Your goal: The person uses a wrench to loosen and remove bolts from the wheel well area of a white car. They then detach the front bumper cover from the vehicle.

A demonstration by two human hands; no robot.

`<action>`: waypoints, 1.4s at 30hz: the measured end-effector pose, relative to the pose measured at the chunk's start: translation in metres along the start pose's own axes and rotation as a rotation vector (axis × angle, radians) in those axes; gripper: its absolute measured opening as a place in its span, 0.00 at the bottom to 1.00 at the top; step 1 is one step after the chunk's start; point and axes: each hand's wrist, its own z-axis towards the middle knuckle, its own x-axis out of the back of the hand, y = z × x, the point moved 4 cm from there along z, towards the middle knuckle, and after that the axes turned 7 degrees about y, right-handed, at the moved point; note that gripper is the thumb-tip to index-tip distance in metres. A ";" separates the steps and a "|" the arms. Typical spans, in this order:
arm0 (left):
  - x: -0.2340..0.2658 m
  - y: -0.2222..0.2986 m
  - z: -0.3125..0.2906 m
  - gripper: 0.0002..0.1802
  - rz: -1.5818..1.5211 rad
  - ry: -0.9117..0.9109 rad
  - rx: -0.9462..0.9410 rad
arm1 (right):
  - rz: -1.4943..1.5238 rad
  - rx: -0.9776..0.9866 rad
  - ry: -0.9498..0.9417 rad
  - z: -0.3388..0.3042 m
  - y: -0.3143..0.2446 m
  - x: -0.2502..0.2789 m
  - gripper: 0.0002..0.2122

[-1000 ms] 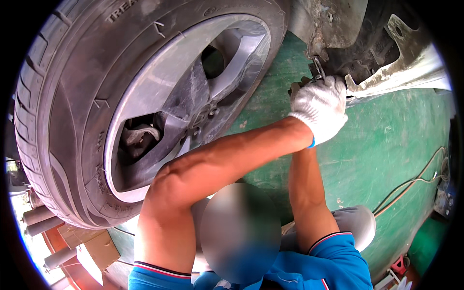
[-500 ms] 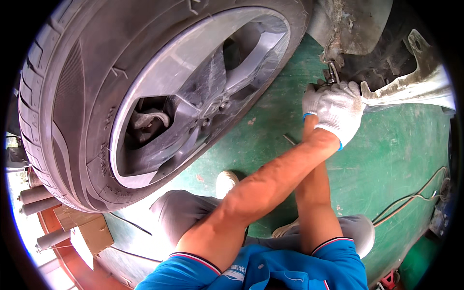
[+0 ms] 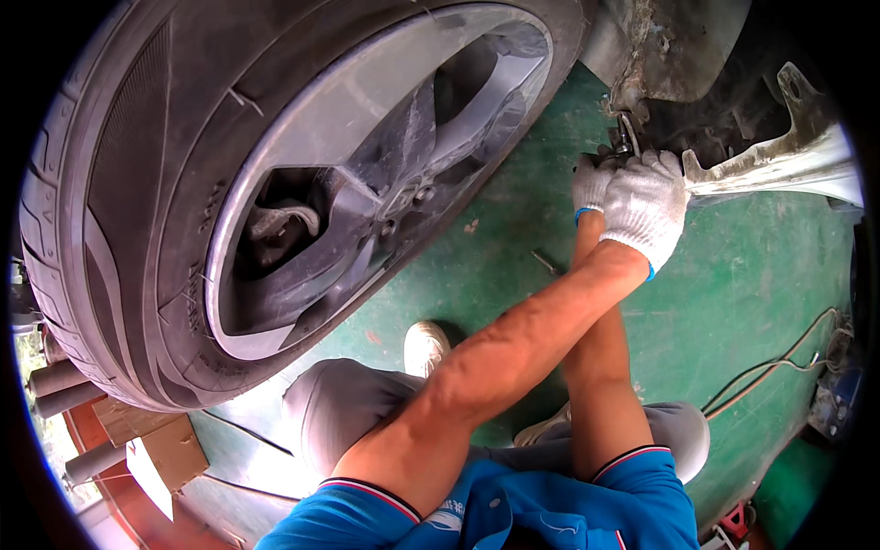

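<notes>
Under car, two gloved hands [image 3: 632,197], one wheel [image 3: 275,183]

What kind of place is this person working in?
Probably a car repair garage. A big car wheel hangs overhead, the floor is painted green, and both gloved hands work on the car's rusty underside.

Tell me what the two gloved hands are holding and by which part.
Both gloved hands, left hand and right hand, close together on a small metal part under the car's rusty underside. The gloves hide the grip, so the exact hold cannot be told.
</notes>
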 end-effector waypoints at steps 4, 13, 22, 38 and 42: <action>0.000 -0.003 -0.002 0.10 -0.016 0.023 0.003 | 0.431 -0.167 -0.190 -0.002 -0.007 -0.009 0.07; -0.011 -0.005 -0.005 0.06 0.130 0.084 0.021 | 0.294 -0.089 -0.045 0.008 0.003 -0.021 0.16; -0.014 -0.008 -0.005 0.06 0.156 0.066 0.069 | 0.583 -0.133 -0.227 0.004 0.000 -0.033 0.11; -0.018 0.000 -0.013 0.08 -0.047 0.244 0.142 | 0.465 -0.003 -0.100 0.010 -0.010 -0.035 0.15; -0.001 -0.004 -0.017 0.14 -0.196 0.154 0.104 | 0.548 0.000 -0.114 0.014 -0.013 -0.024 0.15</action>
